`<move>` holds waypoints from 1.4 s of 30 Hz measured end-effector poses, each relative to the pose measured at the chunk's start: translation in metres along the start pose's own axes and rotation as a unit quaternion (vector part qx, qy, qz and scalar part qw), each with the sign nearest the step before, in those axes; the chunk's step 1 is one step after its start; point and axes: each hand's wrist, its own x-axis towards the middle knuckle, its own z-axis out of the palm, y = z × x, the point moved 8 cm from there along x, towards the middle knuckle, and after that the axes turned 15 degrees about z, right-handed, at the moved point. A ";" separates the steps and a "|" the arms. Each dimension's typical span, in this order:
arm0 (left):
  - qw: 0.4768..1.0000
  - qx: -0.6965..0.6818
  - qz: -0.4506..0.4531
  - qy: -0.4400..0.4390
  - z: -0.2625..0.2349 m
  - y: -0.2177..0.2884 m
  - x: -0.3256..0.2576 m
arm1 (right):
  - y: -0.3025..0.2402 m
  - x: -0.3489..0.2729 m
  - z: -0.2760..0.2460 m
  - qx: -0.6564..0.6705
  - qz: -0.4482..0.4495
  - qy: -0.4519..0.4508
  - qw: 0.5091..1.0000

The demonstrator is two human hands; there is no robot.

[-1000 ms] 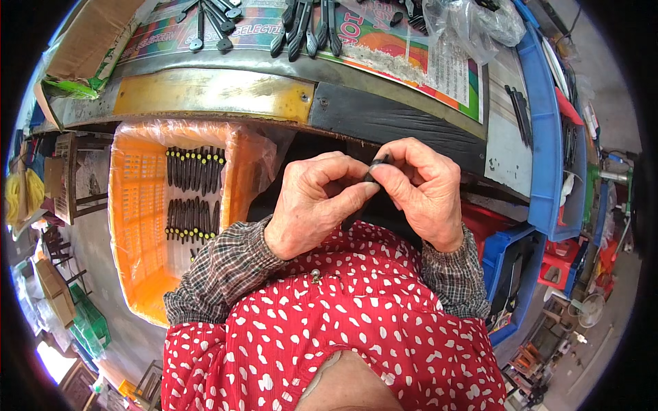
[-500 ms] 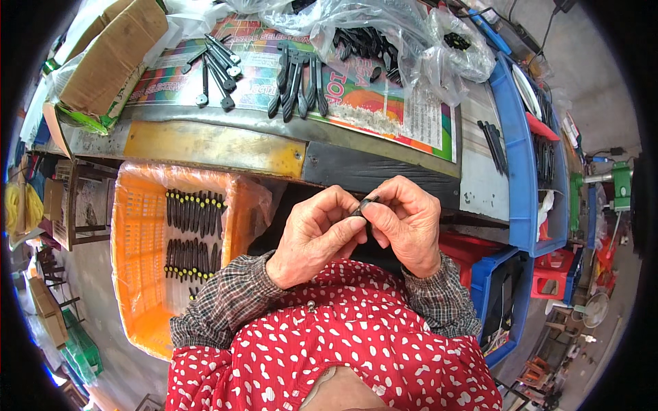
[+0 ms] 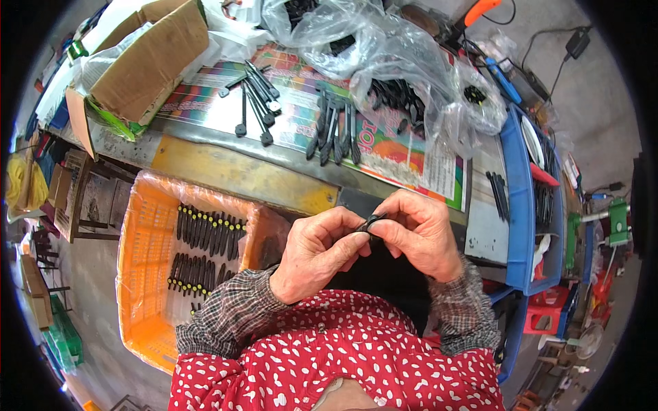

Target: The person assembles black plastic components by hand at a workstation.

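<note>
In front of my lap, at the table's near edge, both hands meet over a small black part (image 3: 371, 220). My left hand (image 3: 319, 248) pinches it between thumb and fingertips. From the other side my right hand (image 3: 423, 236) grips it the same way. Fingers cover most of the part, so its exact kind does not show. Beyond the hands, a bunch of black handle-like pieces (image 3: 334, 130) lies on the printed sheet. Left of it is a pile of long thin black pieces with squared ends (image 3: 255, 99).
An orange basket (image 3: 140, 274) at lower left holds rows of black pieces with yellow dots. A torn cardboard box (image 3: 151, 61) stands at back left. Clear plastic bags (image 3: 329, 41) with black parts lie at the back. A blue crate (image 3: 519, 205) sits at the right.
My view has shifted and tilted, so the table and basket sit differently in the picture. Both hands still hold the small black part, turned slightly between the fingertips.
</note>
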 end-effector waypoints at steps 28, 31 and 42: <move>0.993 0.082 0.050 0.062 -0.082 0.032 0.018 | -0.160 0.336 0.041 -0.656 -0.348 0.295 0.602; 0.992 0.099 0.058 0.059 -0.085 0.034 0.019 | -0.153 0.338 0.044 -0.655 -0.344 0.296 0.604; 0.993 0.086 0.058 0.055 -0.083 0.031 0.019 | -0.170 0.315 -0.006 -0.425 -0.338 0.269 0.795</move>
